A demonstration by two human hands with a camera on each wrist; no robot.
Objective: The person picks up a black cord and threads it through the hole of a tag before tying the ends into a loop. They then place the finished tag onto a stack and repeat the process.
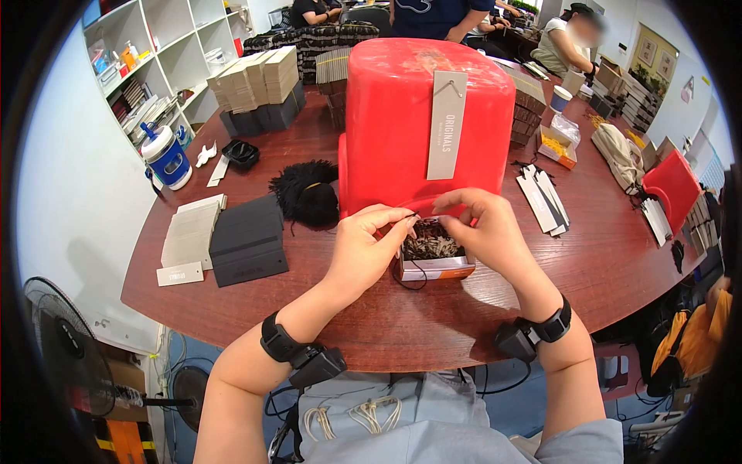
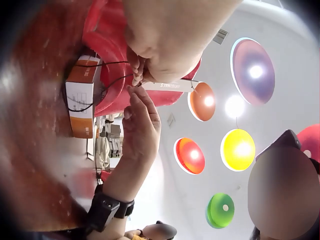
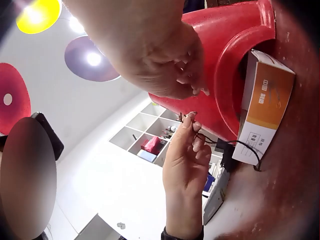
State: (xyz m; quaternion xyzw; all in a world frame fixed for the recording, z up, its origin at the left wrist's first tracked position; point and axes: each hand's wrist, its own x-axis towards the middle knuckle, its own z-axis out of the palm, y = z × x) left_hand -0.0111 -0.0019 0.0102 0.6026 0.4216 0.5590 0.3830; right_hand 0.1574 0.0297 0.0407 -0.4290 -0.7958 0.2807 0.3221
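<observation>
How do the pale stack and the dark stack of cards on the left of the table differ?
The pale stack is beige; the dark stack is charcoal, almost black. The pale stack lies nearer the table edge, the dark stack nearer the box that the left hand and right hand work over. One loose pale card lies by the pale stack. Both lie flat, fanned, side by side.

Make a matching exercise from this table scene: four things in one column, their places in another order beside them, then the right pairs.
Things:
1. red bin
2. small box
3. grey tag
4. black tassel

Places:
A. hanging on the bin's front
B. left of the bin
C. upside down behind the box
D. under both hands, at the bin's foot

Pairs: 1-C, 2-D, 3-A, 4-B
</observation>
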